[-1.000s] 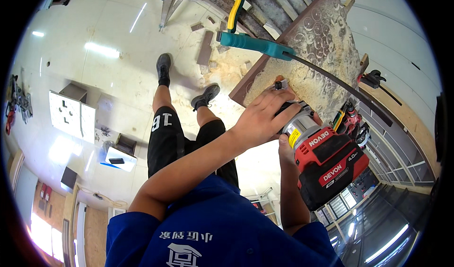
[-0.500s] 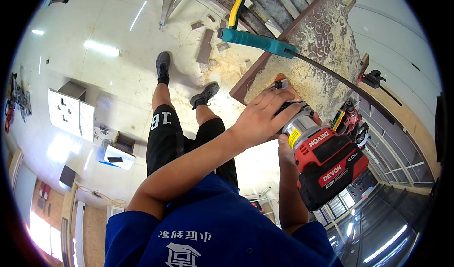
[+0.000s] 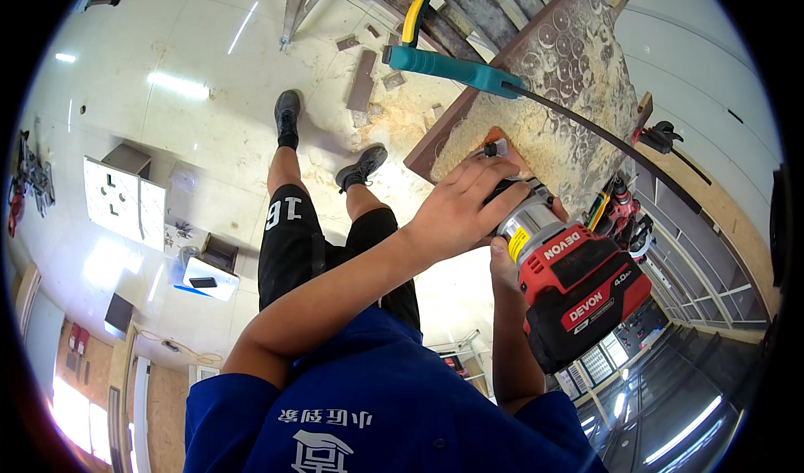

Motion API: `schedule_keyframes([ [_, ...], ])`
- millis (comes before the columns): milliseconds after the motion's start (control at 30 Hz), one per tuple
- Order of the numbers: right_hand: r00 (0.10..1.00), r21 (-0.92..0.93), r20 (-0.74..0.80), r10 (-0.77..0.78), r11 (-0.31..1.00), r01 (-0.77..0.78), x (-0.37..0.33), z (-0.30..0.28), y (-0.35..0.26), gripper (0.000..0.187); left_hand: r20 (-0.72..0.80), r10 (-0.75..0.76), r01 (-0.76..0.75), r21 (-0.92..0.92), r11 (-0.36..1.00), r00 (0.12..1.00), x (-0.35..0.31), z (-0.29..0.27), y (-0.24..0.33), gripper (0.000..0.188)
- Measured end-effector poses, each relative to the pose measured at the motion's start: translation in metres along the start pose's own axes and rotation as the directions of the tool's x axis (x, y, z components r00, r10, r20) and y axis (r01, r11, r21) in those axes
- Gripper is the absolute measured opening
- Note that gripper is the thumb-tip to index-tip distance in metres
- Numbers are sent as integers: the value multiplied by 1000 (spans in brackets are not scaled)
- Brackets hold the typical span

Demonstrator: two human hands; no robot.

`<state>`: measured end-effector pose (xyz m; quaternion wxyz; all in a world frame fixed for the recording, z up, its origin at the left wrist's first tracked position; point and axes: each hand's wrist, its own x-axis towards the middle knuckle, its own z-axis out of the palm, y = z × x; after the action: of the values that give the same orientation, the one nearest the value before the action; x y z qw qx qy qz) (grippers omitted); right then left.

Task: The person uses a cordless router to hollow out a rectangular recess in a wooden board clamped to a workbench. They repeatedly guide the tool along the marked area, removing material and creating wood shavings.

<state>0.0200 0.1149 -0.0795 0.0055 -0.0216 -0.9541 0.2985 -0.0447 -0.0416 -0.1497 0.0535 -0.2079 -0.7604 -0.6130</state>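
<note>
Head cam: got my left hand (image 3: 469,196) wrapped over the router (image 3: 578,276), and my right hand (image 3: 502,259) is gripping it too, though it's mostly hidden behind the thing. Router's at the near end of the board (image 3: 437,142), battery end toward me. Sawdust (image 3: 561,150) everywhere, teal clamp (image 3: 452,72) just beyond.

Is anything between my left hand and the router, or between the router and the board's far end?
Nothing visible between your left hand and the router: they touch. Between the router and the far end of the board, a clamp crosses over sawdust.
</note>
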Motion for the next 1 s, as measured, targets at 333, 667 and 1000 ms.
schedule_keyframes([
  [333,999,137,-7,43,990,-41,1,2,-9,108,-14,6,-5,12,1000,1000,-3,1,1,49],
  [667,996,102,83,28,994,-36,-9,-5,13,108,4,-8,8,14,1000,1000,-6,3,3,51],
  [1000,988,-35,150,-36,999,42,-13,-9,23,111,12,-4,4,11,1000,1000,-8,3,4,51],
])
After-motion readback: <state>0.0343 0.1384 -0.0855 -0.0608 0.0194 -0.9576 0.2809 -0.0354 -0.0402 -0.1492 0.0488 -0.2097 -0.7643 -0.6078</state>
